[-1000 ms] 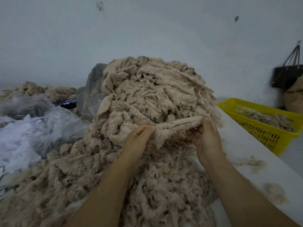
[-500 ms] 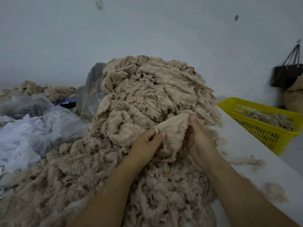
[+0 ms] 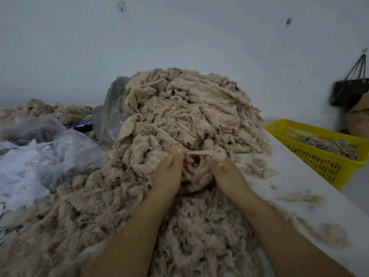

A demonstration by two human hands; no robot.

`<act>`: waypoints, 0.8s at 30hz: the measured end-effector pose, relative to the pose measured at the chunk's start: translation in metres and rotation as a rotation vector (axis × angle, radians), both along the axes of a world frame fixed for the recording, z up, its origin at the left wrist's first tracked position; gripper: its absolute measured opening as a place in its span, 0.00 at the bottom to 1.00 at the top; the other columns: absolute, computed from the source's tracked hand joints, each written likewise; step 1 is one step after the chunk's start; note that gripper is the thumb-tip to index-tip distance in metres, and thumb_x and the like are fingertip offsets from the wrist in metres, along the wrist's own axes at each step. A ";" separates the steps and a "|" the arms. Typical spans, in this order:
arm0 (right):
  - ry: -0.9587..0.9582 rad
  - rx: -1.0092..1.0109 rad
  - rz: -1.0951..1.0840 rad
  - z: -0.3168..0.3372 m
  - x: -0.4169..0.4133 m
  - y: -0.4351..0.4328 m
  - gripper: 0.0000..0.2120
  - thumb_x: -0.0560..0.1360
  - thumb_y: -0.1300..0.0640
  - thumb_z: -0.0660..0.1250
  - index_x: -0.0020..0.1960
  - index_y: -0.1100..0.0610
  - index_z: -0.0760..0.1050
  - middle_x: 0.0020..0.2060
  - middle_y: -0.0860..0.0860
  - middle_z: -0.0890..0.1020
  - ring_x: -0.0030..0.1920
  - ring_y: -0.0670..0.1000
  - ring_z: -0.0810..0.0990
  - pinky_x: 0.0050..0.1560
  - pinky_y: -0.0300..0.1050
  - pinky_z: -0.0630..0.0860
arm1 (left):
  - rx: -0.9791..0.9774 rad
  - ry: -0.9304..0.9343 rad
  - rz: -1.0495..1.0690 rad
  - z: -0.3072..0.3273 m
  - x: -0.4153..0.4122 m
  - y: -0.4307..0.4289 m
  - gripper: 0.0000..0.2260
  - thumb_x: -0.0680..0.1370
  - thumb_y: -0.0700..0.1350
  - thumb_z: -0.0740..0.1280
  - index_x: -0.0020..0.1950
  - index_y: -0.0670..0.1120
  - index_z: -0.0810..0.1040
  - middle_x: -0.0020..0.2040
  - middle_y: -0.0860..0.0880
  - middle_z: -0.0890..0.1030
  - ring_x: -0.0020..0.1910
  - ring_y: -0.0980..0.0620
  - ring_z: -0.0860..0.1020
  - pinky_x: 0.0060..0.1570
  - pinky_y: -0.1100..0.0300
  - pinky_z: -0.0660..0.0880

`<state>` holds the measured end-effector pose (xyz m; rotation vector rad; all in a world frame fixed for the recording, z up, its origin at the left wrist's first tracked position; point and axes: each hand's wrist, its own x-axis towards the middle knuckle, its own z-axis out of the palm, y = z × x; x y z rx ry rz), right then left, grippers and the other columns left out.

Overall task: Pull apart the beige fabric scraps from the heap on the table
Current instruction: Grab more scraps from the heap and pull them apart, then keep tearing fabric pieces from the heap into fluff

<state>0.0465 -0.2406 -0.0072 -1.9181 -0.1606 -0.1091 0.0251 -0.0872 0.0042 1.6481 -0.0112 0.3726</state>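
Heap: a tall heap of beige fluffy fabric scraps (image 3: 189, 116) stands on the white table (image 3: 299, 182), spreading down towards the person and straight ahead of both forearms.
Scrap in work: a thin rolled beige fabric strip (image 3: 198, 152) is stretched just in front of the heap's lower slope. A fluffy mass of the same stuff hangs below it between the wrists.
Long axis: the strip runs left to right, almost level, with one end in each grip.
Left hand (image 3: 169, 172): thumb and fingertips pinch the strip's left end, with the other fingers curled behind it.
Right hand (image 3: 226, 174): fingers curl round and pinch the right end, with the back of the hand facing up.
Nearer hand: neither, since both hands sit at about the same depth, close together and level with the strip.
Next move, as a judgement: drawing the hands apart sideways along that axis should part the piece.
Basket: a yellow plastic lattice basket (image 3: 311, 156) stands beyond the table's right edge, nearer the right hand. A shallow layer of beige scraps (image 3: 327, 144) lies in it.
Bags: a clear grey plastic bag (image 3: 113, 110) leans against the heap's left side. Crumpled white plastic sheeting (image 3: 24, 166) lies further left.
Loose bits: small beige tufts (image 3: 301, 197) lie on the bare table to the right.
Wall: a dark handbag (image 3: 349, 90) hangs at far right.
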 end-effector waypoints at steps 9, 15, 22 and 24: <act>0.201 0.935 -0.155 0.016 0.011 -0.026 0.19 0.79 0.43 0.63 0.60 0.57 0.78 0.58 0.53 0.84 0.57 0.52 0.83 0.57 0.54 0.81 | -0.114 0.060 0.279 0.003 0.011 0.022 0.21 0.83 0.60 0.55 0.66 0.48 0.74 0.56 0.54 0.76 0.49 0.54 0.76 0.49 0.56 0.70; 0.181 1.103 -0.086 0.018 0.010 -0.029 0.19 0.81 0.44 0.60 0.61 0.56 0.78 0.53 0.51 0.86 0.53 0.50 0.85 0.45 0.46 0.83 | 0.646 -0.123 0.055 -0.013 0.011 0.010 0.10 0.81 0.51 0.64 0.48 0.45 0.76 0.42 0.53 0.74 0.45 0.51 0.73 0.42 0.57 0.69; 0.204 1.170 -0.155 0.019 0.013 -0.037 0.21 0.82 0.42 0.59 0.65 0.55 0.76 0.57 0.53 0.84 0.60 0.55 0.82 0.62 0.59 0.77 | 0.196 0.138 0.014 -0.006 0.007 0.014 0.15 0.79 0.49 0.68 0.33 0.48 0.73 0.25 0.56 0.72 0.23 0.60 0.68 0.22 0.68 0.63; 0.193 1.182 -0.205 0.019 0.015 -0.038 0.19 0.82 0.43 0.60 0.64 0.55 0.77 0.56 0.53 0.85 0.58 0.54 0.83 0.62 0.61 0.77 | -0.047 0.172 0.003 0.001 0.005 0.015 0.13 0.78 0.51 0.70 0.33 0.53 0.82 0.27 0.57 0.78 0.26 0.61 0.74 0.27 0.68 0.68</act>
